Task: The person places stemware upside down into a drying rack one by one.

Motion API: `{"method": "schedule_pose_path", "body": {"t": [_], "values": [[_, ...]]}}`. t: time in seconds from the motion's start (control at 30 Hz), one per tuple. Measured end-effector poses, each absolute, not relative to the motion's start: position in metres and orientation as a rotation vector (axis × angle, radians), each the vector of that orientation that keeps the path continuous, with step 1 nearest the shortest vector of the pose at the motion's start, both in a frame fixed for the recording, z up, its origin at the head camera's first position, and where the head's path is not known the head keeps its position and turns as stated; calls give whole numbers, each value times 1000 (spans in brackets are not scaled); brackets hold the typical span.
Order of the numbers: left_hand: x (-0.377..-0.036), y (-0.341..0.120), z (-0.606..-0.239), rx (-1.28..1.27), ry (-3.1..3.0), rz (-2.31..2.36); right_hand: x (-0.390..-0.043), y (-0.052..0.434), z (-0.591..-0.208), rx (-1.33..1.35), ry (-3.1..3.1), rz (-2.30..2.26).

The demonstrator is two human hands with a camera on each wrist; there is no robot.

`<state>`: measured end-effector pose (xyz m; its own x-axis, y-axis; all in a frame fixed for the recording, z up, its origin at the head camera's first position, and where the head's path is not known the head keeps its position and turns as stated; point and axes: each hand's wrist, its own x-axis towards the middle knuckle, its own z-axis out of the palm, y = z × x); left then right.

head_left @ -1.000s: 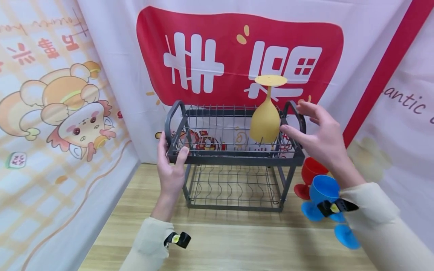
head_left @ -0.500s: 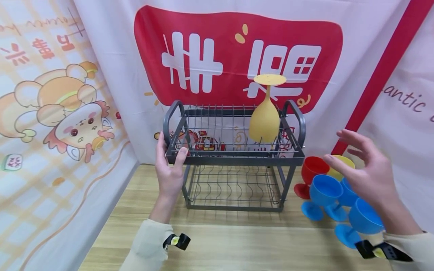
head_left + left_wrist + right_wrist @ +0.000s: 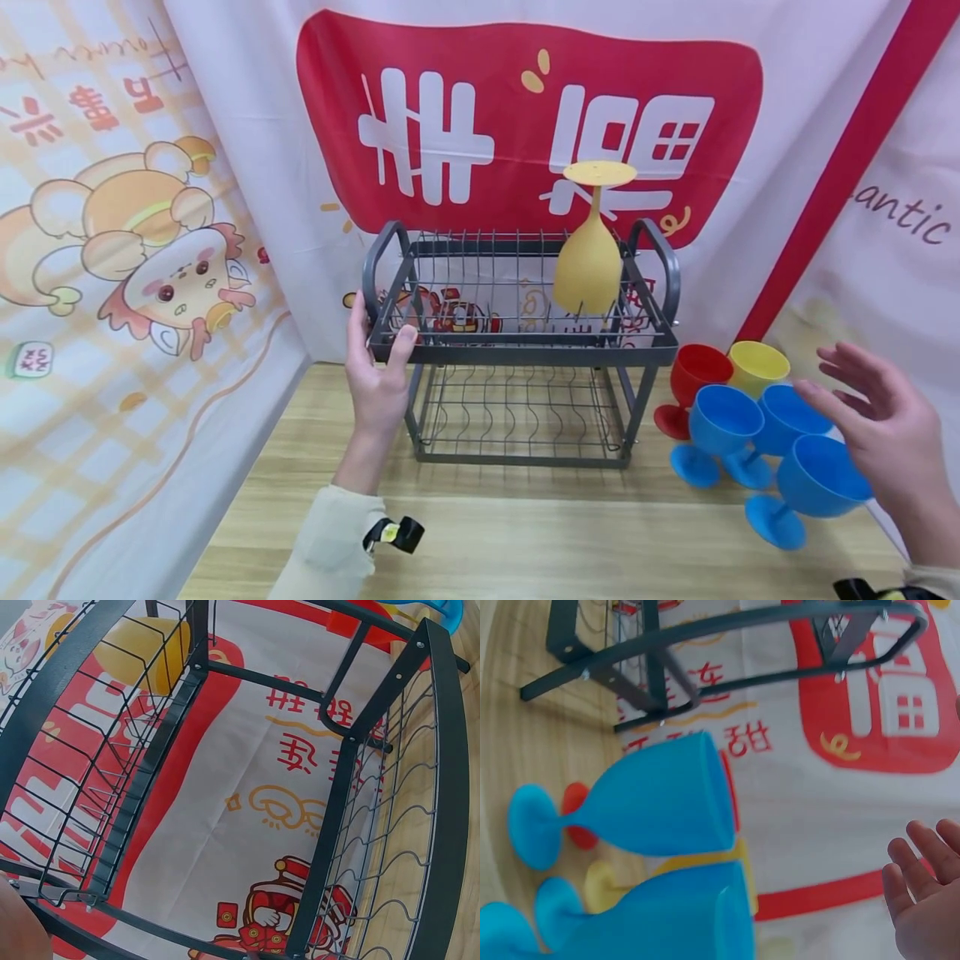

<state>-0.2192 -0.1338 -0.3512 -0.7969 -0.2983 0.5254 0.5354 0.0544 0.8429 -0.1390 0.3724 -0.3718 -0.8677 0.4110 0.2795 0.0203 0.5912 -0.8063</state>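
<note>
A dark two-tier dish rack [image 3: 525, 357] stands on the wooden table. My left hand [image 3: 377, 392] grips its upper tier at the left front corner, thumb over the rim and fingers along the outer side. An upside-down yellow goblet [image 3: 588, 271] rests in the upper tier near the right end. To the right of the rack, my right hand [image 3: 888, 425] is in the air with relaxed fingers and holds nothing. Nearest to it are several upright goblets: blue goblets [image 3: 726, 421] in front, with a red goblet [image 3: 700, 375] and a yellow goblet [image 3: 759, 367] behind.
A white cloth backdrop with a red printed panel [image 3: 525, 58] hangs right behind the rack. Patterned cloth [image 3: 150, 250] closes off the left side, and more cloth [image 3: 885, 275] hangs at the right. Bare wooden tabletop [image 3: 540, 533] lies in front of the rack.
My right hand has moved away from the rack's right handle, rightward and down to above the goblets. My left hand keeps its grip; the upside-down goblet stays in place.
</note>
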Motion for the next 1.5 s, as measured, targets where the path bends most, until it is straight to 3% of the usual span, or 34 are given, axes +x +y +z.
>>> {"method": "schedule_pose_path", "body": {"t": [0.43,1.5], "values": [[-218,-134,-351,-231,-1756,-1809,-132,402,-416,-628,-2416,1315],[-217,-136,-351,-252,-1753,-1821,-112,401,-500,-1080,-2297,1474]]}}
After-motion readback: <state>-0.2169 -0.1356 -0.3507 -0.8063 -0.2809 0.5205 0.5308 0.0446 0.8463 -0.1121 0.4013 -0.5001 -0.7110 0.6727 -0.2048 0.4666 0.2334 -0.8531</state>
